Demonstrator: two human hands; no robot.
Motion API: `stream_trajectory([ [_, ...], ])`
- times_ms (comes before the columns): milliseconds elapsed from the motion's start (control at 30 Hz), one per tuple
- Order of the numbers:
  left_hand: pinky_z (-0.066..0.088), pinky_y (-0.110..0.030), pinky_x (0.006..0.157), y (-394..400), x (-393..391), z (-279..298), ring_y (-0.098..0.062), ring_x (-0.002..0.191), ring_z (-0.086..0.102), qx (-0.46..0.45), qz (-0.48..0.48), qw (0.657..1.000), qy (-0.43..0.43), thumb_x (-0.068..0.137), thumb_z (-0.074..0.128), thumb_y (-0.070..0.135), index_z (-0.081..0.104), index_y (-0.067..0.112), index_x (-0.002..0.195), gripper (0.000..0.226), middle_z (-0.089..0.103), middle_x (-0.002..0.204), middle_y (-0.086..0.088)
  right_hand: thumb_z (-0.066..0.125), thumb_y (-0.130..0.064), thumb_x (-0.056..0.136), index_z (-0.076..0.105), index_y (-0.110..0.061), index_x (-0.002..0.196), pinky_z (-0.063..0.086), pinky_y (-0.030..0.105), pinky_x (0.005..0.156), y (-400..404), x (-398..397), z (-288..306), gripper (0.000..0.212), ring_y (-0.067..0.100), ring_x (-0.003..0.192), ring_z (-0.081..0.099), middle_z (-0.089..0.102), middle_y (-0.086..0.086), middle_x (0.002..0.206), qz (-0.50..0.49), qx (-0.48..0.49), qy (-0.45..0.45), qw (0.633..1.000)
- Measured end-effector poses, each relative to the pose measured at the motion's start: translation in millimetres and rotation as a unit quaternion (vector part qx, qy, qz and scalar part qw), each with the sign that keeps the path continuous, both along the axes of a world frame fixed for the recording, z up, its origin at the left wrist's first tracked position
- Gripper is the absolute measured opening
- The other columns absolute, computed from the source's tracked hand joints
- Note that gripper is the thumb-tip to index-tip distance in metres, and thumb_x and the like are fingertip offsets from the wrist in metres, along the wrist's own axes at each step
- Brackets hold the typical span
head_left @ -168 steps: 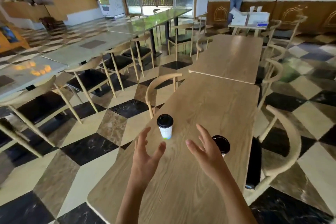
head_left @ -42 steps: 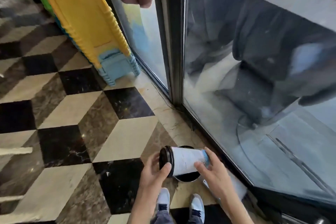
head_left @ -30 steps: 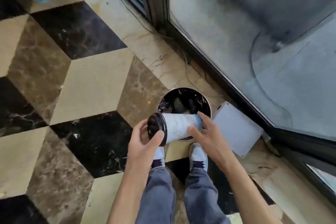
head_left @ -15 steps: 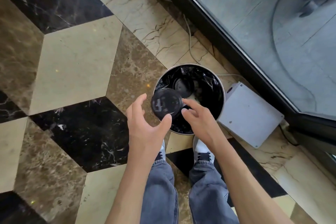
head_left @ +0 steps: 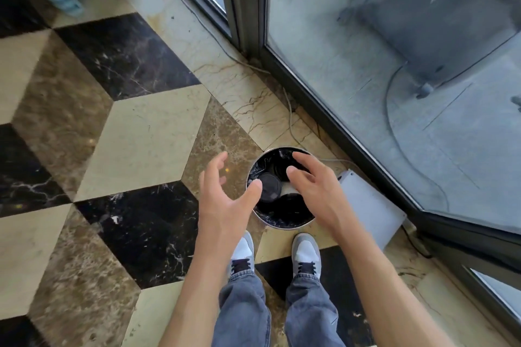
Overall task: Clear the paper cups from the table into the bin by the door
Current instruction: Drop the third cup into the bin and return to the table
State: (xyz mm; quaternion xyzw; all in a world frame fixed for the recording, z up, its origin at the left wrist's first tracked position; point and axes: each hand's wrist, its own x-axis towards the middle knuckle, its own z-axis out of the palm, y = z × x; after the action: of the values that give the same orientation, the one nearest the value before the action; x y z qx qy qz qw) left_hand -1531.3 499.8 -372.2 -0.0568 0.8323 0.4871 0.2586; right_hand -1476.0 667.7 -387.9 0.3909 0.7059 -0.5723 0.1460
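The marble floor [head_left: 146, 132], laid in cream, brown and black diamonds, spread out to the left of both hands. Beyond the right hand [head_left: 313, 186] stood the dark-framed glass door [head_left: 394, 65], with a thin cable [head_left: 290, 115] running along its foot. Just beside that hand's wrist, on its outer side, lay a flat white box [head_left: 372, 214]. Directly under the hands sat the round bin [head_left: 282, 225], lined with a black bag, its rim between the two thumbs. The left hand [head_left: 225, 200] hovered spread at the bin's left edge, holding nothing; the right hand hung open over the bin's mouth, fingers loose and also empty. Between the two thumbs, inside the bin, lay the paper cup [head_left: 270, 187], black lid facing up, touching neither hand. Below the wrists showed grey-and-white sneakers [head_left: 306, 251] and blue jeans.
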Motion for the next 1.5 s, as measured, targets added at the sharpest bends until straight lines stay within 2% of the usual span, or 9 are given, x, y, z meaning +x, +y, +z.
stream_trajectory([
  [367, 0.037, -0.010, 0.084, -15.6, -70.6, 284.8, 0.005, 0.120, 0.047, 0.101, 0.029, 0.980, 0.167, 0.077, 0.068, 0.052, 0.041, 0.046, 0.140, 0.068, 0.046, 0.135, 0.020, 0.060, -0.041, 0.092, 0.047, -0.027, 0.143, 0.044, 0.038, 0.109, -1.9, -72.9, 314.0, 0.054, 0.011, 0.130, 0.053, 0.056, -0.006, 0.141, 0.032, 0.111, 0.181, 0.977],
  [467, 0.034, -0.010, 0.086, -31.0, -81.4, 365.1, -0.003, 0.123, 0.048, 0.138, 0.034, 0.969, 0.200, 0.080, 0.068, 0.052, 0.039, 0.048, 0.140, 0.066, 0.043, 0.139, 0.020, 0.063, -0.036, 0.092, 0.047, -0.027, 0.142, 0.046, 0.025, 0.103, -14.4, -82.2, 403.5, 0.053, 0.011, 0.127, 0.055, 0.058, -0.016, 0.131, 0.039, 0.134, 0.241, 0.960],
  [600, 0.028, -0.004, 0.089, -59.0, -84.6, 466.6, -0.007, 0.132, 0.041, 0.147, 0.026, 0.950, 0.274, 0.076, 0.064, 0.063, 0.038, 0.044, 0.146, 0.076, 0.037, 0.149, 0.012, 0.058, -0.045, 0.093, 0.038, -0.029, 0.148, 0.043, 0.039, 0.108, -36.7, -87.2, 505.8, 0.061, 0.018, 0.133, 0.048, 0.048, -0.006, 0.147, 0.077, 0.201, 0.294, 0.931],
  [800, 0.023, 0.008, 0.083, -112.9, -56.1, 579.2, 0.002, 0.128, 0.033, 0.117, 0.072, 0.911, 0.390, 0.071, 0.054, 0.070, 0.037, 0.042, 0.148, 0.083, 0.031, 0.142, 0.018, 0.063, -0.044, 0.090, 0.037, -0.028, 0.149, 0.036, 0.030, 0.111, -68.3, -87.8, 614.1, 0.067, 0.004, 0.134, 0.039, 0.045, -0.004, 0.152, 0.111, 0.238, 0.396, 0.880],
  [1033, 0.030, -0.014, 0.095, -172.0, 22.6, 623.3, 0.001, 0.135, 0.034, 0.083, 0.190, 0.871, 0.446, 0.074, 0.056, 0.074, 0.035, 0.052, 0.148, 0.080, 0.030, 0.158, 0.015, 0.058, -0.048, 0.090, 0.033, -0.026, 0.151, 0.033, 0.034, 0.114, -121.7, -61.6, 676.9, 0.069, 0.008, 0.140, 0.034, 0.037, -0.011, 0.154, 0.243, 0.185, 0.493, 0.815],
  [1167, 0.036, 0.005, 0.076, -207.2, 90.2, 626.9, 0.032, 0.118, 0.033, 0.054, 0.270, 0.844, 0.461, 0.076, 0.057, 0.076, 0.032, 0.066, 0.140, 0.070, 0.030, 0.153, 0.023, 0.051, -0.059, 0.082, 0.029, -0.025, 0.153, 0.034, 0.041, 0.116, -169.8, -30.4, 693.5, 0.082, 0.014, 0.144, 0.032, 0.031, -0.005, 0.160, 0.337, 0.139, 0.511, 0.778],
  [1267, 0.038, -0.001, 0.078, -239.7, 151.7, 627.4, 0.036, 0.113, 0.032, 0.020, 0.337, 0.825, 0.453, 0.077, 0.058, 0.073, 0.029, 0.075, 0.132, 0.062, 0.029, 0.149, 0.027, 0.051, -0.059, 0.083, 0.027, -0.027, 0.154, 0.035, 0.041, 0.116, -214.4, -2.0, 695.0, 0.082, 0.015, 0.144, 0.034, 0.032, -0.006, 0.160, 0.401, 0.101, 0.519, 0.748],
  [1433, 0.033, -0.017, 0.092, -300.2, 267.9, 626.4, 0.035, 0.113, 0.032, -0.015, 0.459, 0.769, 0.445, 0.074, 0.060, 0.076, 0.031, 0.076, 0.130, 0.063, 0.031, 0.140, 0.038, 0.048, -0.069, 0.079, 0.023, -0.036, 0.153, 0.035, 0.004, 0.093, -304.9, 62.6, 685.7, 0.084, -0.014, 0.125, 0.038, 0.031, -0.012, 0.158, 0.506, 0.028, 0.522, 0.686],
  [1500, 0.033, -0.009, 0.091, -322.0, 323.3, 625.7, 0.035, 0.115, 0.031, -0.034, 0.506, 0.740, 0.443, 0.073, 0.060, 0.076, 0.031, 0.078, 0.128, 0.062, 0.030, 0.141, 0.039, 0.049, -0.066, 0.081, 0.023, -0.037, 0.153, 0.042, 0.015, 0.097, -345.4, 101.3, 682.7, 0.082, -0.012, 0.124, 0.045, 0.033, -0.012, 0.156, 0.548, -0.008, 0.509, 0.663],
])
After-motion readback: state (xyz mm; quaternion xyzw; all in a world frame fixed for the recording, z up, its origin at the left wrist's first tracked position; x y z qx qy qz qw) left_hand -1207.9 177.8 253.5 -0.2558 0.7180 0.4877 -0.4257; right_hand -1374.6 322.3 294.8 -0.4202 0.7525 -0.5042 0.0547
